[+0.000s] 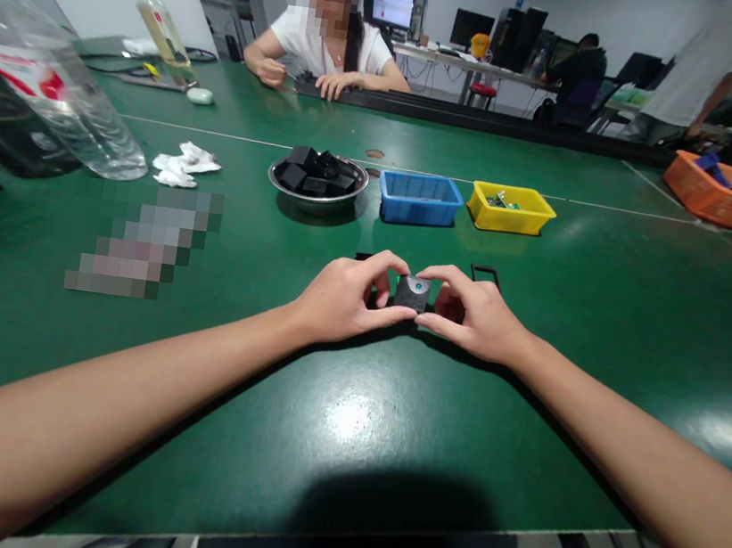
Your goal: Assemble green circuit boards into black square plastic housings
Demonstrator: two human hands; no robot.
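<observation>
Between both hands is a small black box-shaped device (412, 295) with a grey curved patch and a bluish dot on its face. My left hand (353, 297) pinches its left side, thumb below and forefinger on top. From the other side my right hand (478, 314) grips it in the same way. Just behind the right hand lies a thin black frame (485, 274). A dark piece (364, 257) shows partly behind the left hand. Beyond the hands stand a metal bowl (316, 204) of black blocks, a blue tray (418, 212) and a yellow tray (511, 220) with small greenish parts.
On the left of the green table (241, 401) are a large clear bottle (84, 107), crumpled tissue (184, 164) and a blurred-out patch. An orange basket (730, 198) sits far right. Across the table another person (334, 45) works beside a long black rail (494, 124).
</observation>
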